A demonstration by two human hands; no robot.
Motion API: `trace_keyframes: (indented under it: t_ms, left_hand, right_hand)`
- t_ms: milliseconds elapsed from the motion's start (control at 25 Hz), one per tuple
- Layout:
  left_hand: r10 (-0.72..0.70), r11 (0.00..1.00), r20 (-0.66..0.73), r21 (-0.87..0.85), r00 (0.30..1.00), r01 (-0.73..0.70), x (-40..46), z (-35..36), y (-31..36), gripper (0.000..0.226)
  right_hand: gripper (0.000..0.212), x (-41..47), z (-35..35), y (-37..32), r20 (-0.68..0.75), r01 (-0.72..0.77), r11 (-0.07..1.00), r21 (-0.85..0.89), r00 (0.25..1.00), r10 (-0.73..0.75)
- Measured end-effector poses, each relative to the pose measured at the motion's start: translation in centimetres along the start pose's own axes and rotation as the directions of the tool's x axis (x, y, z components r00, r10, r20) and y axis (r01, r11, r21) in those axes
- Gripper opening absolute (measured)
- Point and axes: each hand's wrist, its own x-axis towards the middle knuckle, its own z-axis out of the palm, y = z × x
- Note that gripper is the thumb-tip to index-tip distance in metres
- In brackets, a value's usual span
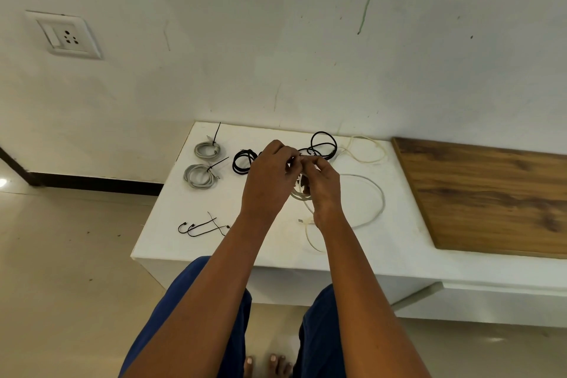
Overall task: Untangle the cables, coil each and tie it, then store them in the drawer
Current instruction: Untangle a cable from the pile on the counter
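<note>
Both hands, left hand [270, 176] and right hand [322, 186], pinch a white cable [379, 193] coil above the white counter [383, 242].

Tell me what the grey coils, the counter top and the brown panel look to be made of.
Grey coils: probably rubbery plastic sheathing, matt; they bend in soft loops, each cinched by a thin black tie, likely plastic.
Counter top: smooth white surface, faint sheen; stone, laminate or paint, cannot tell.
Brown panel: wood or wood-look laminate; visible grain streaks, satin finish.
</note>
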Motion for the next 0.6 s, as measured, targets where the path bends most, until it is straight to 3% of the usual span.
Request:
trace_keyframes:
  t_ms: [160, 240, 320, 440, 600]
  left_hand:
    - [-0.050, 0.995, -0.001, -0.081, 0.999, 0.050, 0.08, 0.14, -0.38, 0.009]
    - [-0.172, 0.960, 0.009, -0.221, 0.985, 0.170, 0.20, 0.13, -0.46, 0.010]
    - [-0.311, 0.882, 0.102, -0.339, 0.945, 0.327, 0.29, 0.09, -0.52, 0.014]
    - [-0.412, 0.773, 0.214, -0.432, 0.886, 0.464, 0.38, 0.07, -0.66, 0.012]
    - [-0.529, 0.515, 0.355, -0.587, 0.771, 0.624, 0.66, -0.63, -0.73, 0.006]
  right_hand:
    - [0.007, -0.03, 0.04, 0.06, 0.036, 0.059, 0.997, -0.048, 0.998, -0.057]
    - [0.007, -0.08, 0.05, 0.02, 0.062, 0.071, 0.997, -0.004, 0.996, -0.071]
    - [0.009, -0.09, 0.08, 0.10, 0.099, 0.101, 0.995, -0.009, 0.990, -0.099]
    - [0.011, -0.06, -0.02, 0.24, 0.122, 0.136, 0.986, -0.102, 0.985, -0.123]
    - [0.012, -0.11, -0.25, 0.12, 0.155, 0.153, 0.978, -0.144, 0.979, -0.130]
